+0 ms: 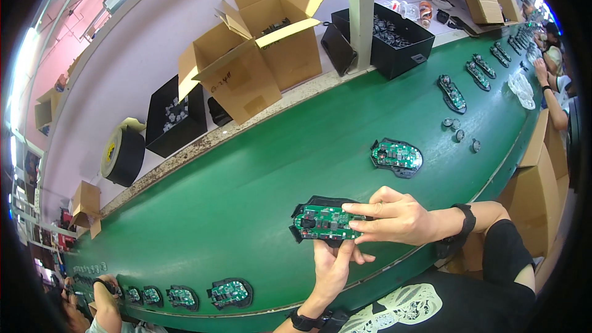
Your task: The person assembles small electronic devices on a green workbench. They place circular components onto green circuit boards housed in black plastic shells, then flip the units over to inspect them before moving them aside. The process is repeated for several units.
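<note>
A half-built computer mouse (327, 221), a black plastic base with a green circuit board on top, is held above the green belt. My left hand (332, 266) supports it from below, fingers partly hidden under the base. From the right, my right hand (398, 217) grips its right end, with fingertips resting on the circuit board. Just beyond my right hand, another mouse base with its board (398, 156) lies on the belt. A few small round dark parts (460, 135) sit farther to the right.
More mouse bases stand along the green belt (246, 179), some at lower left (229, 293), others at far right (452, 94). Behind are open cartons (290, 55), black bins of small parts (401, 43), a tape reel (123, 154) and a post (359, 12). Co-workers sit at both ends.
</note>
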A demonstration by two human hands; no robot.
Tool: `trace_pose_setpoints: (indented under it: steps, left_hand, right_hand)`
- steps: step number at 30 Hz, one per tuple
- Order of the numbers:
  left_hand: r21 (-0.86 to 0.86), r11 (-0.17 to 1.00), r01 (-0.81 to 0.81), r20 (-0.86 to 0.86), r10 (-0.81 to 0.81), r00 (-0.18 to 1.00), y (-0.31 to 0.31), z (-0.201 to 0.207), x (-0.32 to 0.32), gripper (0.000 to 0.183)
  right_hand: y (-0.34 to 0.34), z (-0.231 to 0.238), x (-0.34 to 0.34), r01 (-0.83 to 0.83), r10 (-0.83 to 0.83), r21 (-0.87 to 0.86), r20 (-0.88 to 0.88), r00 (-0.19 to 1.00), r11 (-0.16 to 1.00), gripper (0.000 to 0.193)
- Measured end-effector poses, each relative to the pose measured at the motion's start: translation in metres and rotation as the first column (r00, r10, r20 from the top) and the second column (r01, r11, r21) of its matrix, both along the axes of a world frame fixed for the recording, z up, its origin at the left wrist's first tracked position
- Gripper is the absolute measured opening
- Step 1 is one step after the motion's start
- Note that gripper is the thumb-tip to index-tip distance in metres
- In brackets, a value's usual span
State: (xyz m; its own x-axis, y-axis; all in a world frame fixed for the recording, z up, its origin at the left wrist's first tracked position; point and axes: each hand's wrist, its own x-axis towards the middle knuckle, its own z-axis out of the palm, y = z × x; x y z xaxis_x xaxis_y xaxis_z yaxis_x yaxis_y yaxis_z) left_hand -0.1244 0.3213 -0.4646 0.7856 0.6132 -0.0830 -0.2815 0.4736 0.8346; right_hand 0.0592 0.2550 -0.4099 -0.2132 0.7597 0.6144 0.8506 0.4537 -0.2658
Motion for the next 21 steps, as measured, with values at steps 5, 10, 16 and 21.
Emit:
trace_pose_setpoints:
  steps: [5, 10, 16, 21]
  left_hand:
    - [-0.034, 0.995, 0.090, 0.072, -0.087, 0.994, 0.0072, -0.0036, -0.0045, 0.029]
    - [0.014, 1.000, 0.007, 0.028, -0.008, 1.000, 0.0014, -0.0017, -0.0008, 0.027]
    - [0.063, 0.998, 0.001, 0.007, -0.001, 1.000, 0.0054, -0.0003, -0.0034, 0.027]
    - [-0.017, 0.999, 0.042, -0.010, -0.042, 0.999, 0.0109, -0.0019, -0.0046, 0.029]
  right_hand:
    - [0.0023, 0.0022, 0.0010, -0.015, 0.014, 0.023, 0.037, 0.999, 1.000, 0.034]
    - [0.0023, -0.0022, 0.0013, -0.016, 0.015, 0.020, 0.029, 0.999, 1.000, 0.034]
    - [0.0046, -0.0006, -0.0045, -0.018, 0.017, 0.035, 0.029, 0.999, 0.999, 0.034]
    - [0.0055, -0.0057, -0.0023, -0.009, 0.009, 0.016, 0.035, 0.999, 1.000, 0.031]
